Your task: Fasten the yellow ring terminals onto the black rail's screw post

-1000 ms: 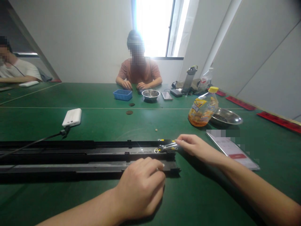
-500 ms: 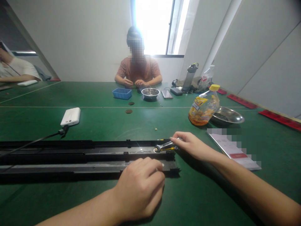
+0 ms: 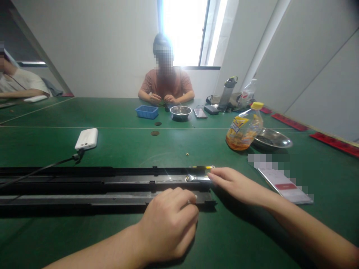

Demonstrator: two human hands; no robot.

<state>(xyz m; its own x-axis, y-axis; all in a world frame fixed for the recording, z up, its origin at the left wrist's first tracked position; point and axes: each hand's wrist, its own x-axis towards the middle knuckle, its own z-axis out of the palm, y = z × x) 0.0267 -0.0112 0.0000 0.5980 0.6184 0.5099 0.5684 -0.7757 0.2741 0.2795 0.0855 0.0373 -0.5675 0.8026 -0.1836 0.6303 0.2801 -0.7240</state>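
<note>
1. At the near edge of the bench (image 3: pixel 126 145) lies a long black rail (image 3: pixel 98 186), running from the left border to just in front of the person.
2. On the rail's right end sits a small wrench (image 3: pixel 196 178), flat along the rail, with its head on a fastener (image 3: pixel 186 179).
3. The right hand (image 3: pixel 235 183) pinches the tip of the wrench's handle between closed fingers (image 3: pixel 215 175).
4. The left hand (image 3: pixel 168 224) rests knuckles-up on the rail's near lip with its fingers curled; I cannot tell whether they grip anything.
5. To my eye the turning goes best with the wrench head kept square on the fastener, short strokes, and the left hand pressing the rail down so it cannot slide.
6. A loose washer (image 3: pixel 187 153) lies on the bench beyond the rail.
7. To the right, a tilted bottle (image 3: pixel 243 129) with a yellow cap holds an orange drink and leans against a steel dish (image 3: pixel 272 139) with small dark parts in it.
8. Farther off, before a seated person, stand a blue tray (image 3: pixel 146 111) and a steel bowl (image 3: pixel 181 111); their rims hide what is inside.
</note>
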